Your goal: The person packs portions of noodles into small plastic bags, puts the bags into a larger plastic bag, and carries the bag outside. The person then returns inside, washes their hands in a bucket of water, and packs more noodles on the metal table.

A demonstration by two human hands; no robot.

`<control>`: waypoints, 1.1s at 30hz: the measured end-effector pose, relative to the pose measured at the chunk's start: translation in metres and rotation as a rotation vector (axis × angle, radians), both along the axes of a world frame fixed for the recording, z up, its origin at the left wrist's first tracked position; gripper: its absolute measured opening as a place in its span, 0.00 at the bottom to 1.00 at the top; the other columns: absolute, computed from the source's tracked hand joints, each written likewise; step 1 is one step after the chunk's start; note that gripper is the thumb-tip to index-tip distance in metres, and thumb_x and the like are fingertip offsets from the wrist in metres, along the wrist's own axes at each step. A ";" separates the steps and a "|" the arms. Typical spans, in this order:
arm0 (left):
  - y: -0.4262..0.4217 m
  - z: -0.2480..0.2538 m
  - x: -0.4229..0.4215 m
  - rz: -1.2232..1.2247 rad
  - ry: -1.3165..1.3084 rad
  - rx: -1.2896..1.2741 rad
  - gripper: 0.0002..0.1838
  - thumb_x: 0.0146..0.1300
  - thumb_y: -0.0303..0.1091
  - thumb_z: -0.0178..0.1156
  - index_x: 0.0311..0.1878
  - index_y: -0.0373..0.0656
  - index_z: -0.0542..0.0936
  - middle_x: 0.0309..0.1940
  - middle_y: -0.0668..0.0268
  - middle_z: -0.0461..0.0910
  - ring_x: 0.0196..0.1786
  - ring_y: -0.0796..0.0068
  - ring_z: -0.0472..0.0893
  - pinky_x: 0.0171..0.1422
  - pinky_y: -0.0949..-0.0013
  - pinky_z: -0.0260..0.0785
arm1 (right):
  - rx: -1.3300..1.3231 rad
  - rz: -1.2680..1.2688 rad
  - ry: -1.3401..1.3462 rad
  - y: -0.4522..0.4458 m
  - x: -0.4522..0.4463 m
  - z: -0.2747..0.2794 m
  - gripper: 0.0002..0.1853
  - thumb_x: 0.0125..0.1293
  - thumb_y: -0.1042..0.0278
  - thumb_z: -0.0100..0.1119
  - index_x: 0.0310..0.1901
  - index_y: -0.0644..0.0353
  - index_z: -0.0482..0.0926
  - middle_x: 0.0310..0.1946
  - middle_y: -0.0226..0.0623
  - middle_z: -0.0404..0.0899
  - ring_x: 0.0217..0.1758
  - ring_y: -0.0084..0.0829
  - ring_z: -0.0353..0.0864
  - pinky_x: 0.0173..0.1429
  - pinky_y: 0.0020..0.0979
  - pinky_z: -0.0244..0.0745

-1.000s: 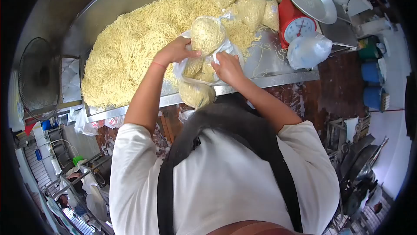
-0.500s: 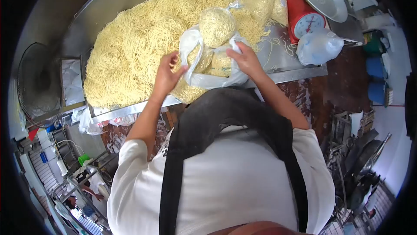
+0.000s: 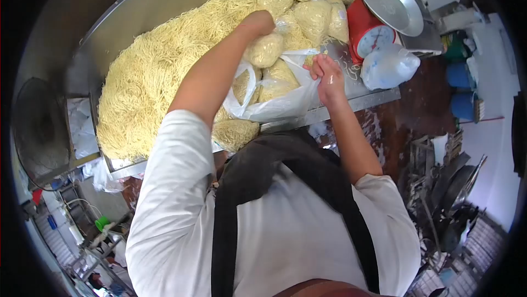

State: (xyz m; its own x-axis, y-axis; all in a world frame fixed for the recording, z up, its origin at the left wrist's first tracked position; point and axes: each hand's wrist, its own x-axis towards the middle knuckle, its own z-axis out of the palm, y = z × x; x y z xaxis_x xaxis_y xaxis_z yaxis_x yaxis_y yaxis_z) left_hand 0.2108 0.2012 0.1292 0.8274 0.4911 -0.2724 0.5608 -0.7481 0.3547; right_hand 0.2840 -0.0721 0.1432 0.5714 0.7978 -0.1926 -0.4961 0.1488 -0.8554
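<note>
My left hand (image 3: 259, 23) reaches over the noodle pile (image 3: 159, 72), just above a round bag of noodles (image 3: 265, 50); its fingers are mostly hidden. My right hand (image 3: 328, 75) is closed on the rim of a white plastic bag (image 3: 280, 105) and pulls that rim out to the right. Inside the white bag lie smaller clear bags of noodles (image 3: 279, 80). Another filled bag (image 3: 235, 134) sits at the metal tray's front edge, below the white bag.
Several filled noodle bags (image 3: 313, 20) are heaped at the back of the metal tray (image 3: 368, 97). To their right stand a red scale (image 3: 373, 36) with a round metal pan (image 3: 391, 2) and a clear plastic bag (image 3: 390, 66). A fan (image 3: 43, 127) is at far left.
My left hand has moved up and right, away from the white bag's left side. My right hand has drawn the bag's rim to the right, and the opening is wider.
</note>
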 end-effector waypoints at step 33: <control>-0.194 0.022 -0.066 0.133 -0.499 -0.026 0.32 0.62 0.33 0.63 0.69 0.40 0.66 0.65 0.48 0.68 0.66 0.41 0.69 0.71 0.51 0.61 | -0.038 0.393 0.009 0.008 0.082 0.033 0.13 0.68 0.73 0.55 0.52 0.67 0.77 0.21 0.17 0.61 0.22 0.12 0.56 0.29 0.20 0.53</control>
State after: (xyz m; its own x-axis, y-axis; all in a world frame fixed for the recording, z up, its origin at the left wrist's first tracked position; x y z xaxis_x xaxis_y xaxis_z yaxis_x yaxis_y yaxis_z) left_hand 0.1444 0.0072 0.1514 0.7907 0.5990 0.1262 0.4080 -0.6694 0.6209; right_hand 0.3658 -0.0639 0.1759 0.2222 0.9476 -0.2294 -0.5161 -0.0853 -0.8523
